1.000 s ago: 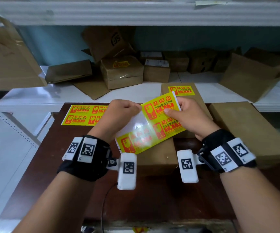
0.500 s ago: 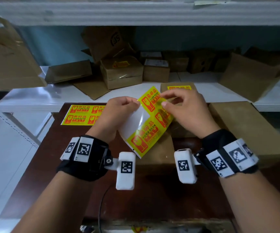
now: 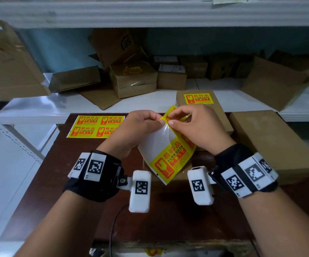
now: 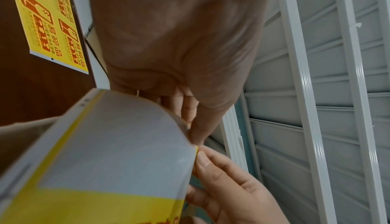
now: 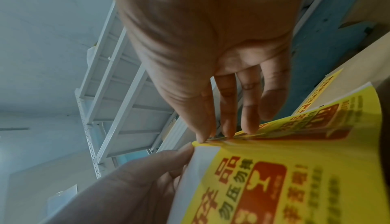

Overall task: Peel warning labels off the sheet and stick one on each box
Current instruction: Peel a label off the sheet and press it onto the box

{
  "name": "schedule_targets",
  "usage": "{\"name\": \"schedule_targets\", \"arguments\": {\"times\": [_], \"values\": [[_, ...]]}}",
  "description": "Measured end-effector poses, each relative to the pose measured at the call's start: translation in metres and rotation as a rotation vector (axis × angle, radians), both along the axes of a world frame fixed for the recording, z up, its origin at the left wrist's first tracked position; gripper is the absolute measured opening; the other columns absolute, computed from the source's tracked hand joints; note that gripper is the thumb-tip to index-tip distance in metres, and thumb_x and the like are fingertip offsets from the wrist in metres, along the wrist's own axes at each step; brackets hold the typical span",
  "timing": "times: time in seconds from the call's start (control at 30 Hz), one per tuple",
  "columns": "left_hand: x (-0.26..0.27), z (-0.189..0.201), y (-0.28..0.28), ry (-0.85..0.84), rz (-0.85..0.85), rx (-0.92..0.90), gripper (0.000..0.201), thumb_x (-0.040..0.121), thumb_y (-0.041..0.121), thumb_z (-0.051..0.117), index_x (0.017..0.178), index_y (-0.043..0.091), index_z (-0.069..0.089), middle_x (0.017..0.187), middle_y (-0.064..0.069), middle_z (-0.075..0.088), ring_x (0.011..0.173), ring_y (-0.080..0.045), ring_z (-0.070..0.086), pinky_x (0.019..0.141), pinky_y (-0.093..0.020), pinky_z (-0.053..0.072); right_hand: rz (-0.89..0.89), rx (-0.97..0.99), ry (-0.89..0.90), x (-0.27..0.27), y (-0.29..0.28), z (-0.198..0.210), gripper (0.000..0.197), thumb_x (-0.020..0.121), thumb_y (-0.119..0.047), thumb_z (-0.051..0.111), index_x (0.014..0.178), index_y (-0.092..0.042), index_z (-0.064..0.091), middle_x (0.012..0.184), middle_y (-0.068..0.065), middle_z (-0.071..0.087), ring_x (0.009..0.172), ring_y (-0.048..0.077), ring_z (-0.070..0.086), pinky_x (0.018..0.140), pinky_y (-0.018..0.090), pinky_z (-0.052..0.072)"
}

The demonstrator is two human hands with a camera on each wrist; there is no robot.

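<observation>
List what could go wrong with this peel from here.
The right hand pinches only a corner of the label, so it may tear or curl onto itself. The left hand holds the sheet bent in mid-air; its remaining labels could crease.

head view: worn high, looks forward and down over both forearms onto brown table (image 3: 76, 182), shelf (image 3: 150, 104) beyond; wide. left wrist view: under left hand (image 4: 179, 44), looks along palm to fingertips, very near, tilted; table and shelf frame sideways. right wrist view: under right hand (image 5: 211, 44), same way, very near. all three share label sheet (image 3: 168, 160) where both hands meet; spare sheet (image 3: 96, 126) shared by head and left wrist views.
</observation>
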State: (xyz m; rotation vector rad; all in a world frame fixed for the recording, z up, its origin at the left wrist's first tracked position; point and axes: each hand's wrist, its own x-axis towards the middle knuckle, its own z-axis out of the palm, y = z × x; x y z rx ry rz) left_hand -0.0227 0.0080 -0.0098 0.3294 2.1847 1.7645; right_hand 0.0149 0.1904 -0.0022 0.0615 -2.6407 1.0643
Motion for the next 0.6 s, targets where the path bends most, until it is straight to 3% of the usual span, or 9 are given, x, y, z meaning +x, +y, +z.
{"name": "schedule_targets", "arguments": {"times": [0.2,0.3,0.47,0.6], "values": [[0.001,0.0006,0.0004,-0.001,-0.004,-0.004,0.012,0.094,0.017,0.067,0.082,0.017,0.072,0.08,-0.001,0.071,0.073,-0.012,0.063,0.069,-0.024,0.05,-0.01,0.036,-0.004,-0.0012,0.0014,-0.0009,0.009,0.086,-0.035,0.076,0.092,-0.028,0.078,0.083,-0.014,0.072,0.065,-0.006,0.056,0.062,0.02,0.041],[0.0017,0.0009,0.0003,-0.002,0.002,-0.005,0.011,0.094,0.017,0.067,0.084,0.016,0.072,0.081,-0.002,0.072,0.074,-0.012,0.064,0.068,-0.024,0.05,-0.006,0.035,-0.003,-0.0006,0.0013,-0.0004,0.009,0.086,-0.035,0.076,0.091,-0.029,0.079,0.081,-0.014,0.072,0.067,-0.005,0.057,0.064,0.022,0.043],[0.0002,0.0007,-0.0006,-0.006,0.03,0.022,0.009,0.093,0.017,0.069,0.085,0.015,0.073,0.087,-0.009,0.074,0.078,-0.019,0.065,0.076,-0.034,0.051,0.015,0.041,-0.014,0.0007,-0.0004,0.0,0.013,0.086,-0.036,0.076,0.097,-0.029,0.079,0.082,-0.016,0.072,0.077,-0.002,0.063,0.072,0.027,0.055],[0.0007,0.0012,-0.0018,-0.009,0.031,0.033,0.008,0.092,0.017,0.07,0.085,0.014,0.073,0.084,-0.007,0.074,0.075,-0.017,0.065,0.074,-0.032,0.051,0.012,0.03,-0.012,0.0003,-0.0007,0.0,0.014,0.086,-0.036,0.076,0.097,-0.029,0.08,0.082,-0.016,0.073,0.079,0.0,0.065,0.075,0.032,0.057]]}}
